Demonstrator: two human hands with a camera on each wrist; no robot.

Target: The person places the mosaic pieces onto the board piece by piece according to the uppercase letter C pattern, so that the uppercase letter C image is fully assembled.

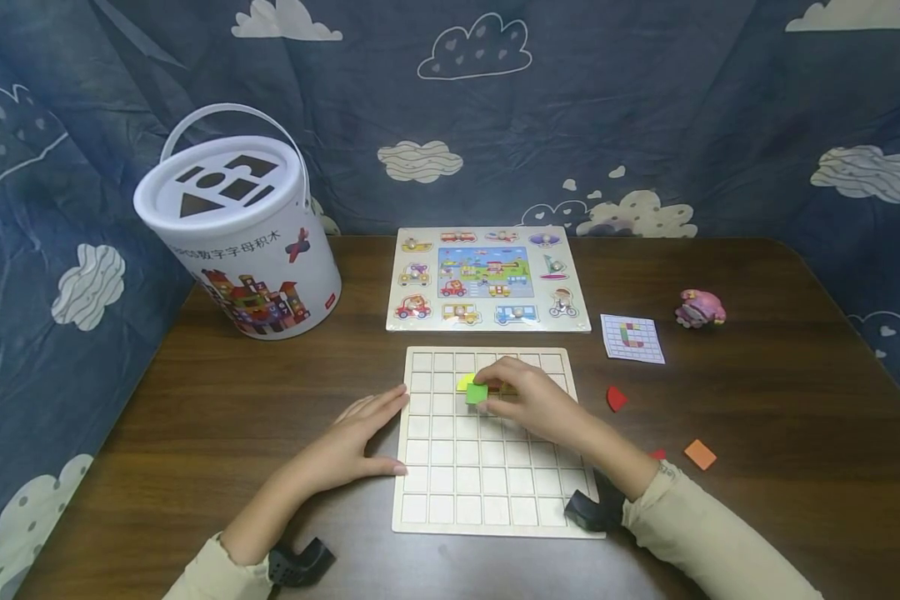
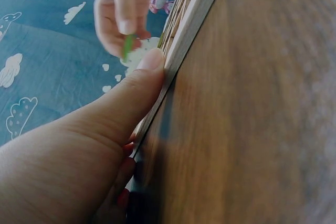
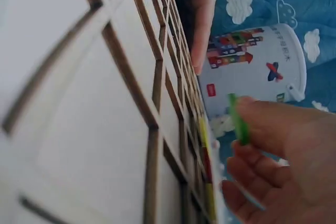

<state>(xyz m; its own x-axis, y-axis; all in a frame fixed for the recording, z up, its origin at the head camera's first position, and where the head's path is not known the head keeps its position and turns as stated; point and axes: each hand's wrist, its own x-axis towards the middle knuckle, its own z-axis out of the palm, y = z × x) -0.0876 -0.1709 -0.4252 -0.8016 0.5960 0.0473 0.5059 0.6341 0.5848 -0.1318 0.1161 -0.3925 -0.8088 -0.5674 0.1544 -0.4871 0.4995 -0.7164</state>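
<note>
A pale wooden grid board (image 1: 467, 481) lies on the table before me. My left hand (image 1: 348, 446) rests against its left edge, fingers extended; in the left wrist view the thumb (image 2: 128, 95) touches the board's side. Above the upper rows, my right hand (image 1: 528, 400) pinches a green square tile (image 1: 476, 393) between thumb and fingertips. The right wrist view shows that green tile (image 3: 239, 119) edge-on, held off the board. A yellow piece (image 1: 465, 381) sits in the grid just behind it. Beside it are a red piece (image 3: 207, 163) and another yellow one (image 3: 210, 195), mostly hidden by my right hand in the head view.
Right of the board lie a red piece (image 1: 616, 398), another red piece (image 1: 657, 455) partly behind my forearm, and an orange square (image 1: 700, 455). A pattern card (image 1: 633, 337) and pink toy (image 1: 700, 308) are farther back. Behind the board are a picture puzzle (image 1: 487, 279) and white bucket (image 1: 255, 250).
</note>
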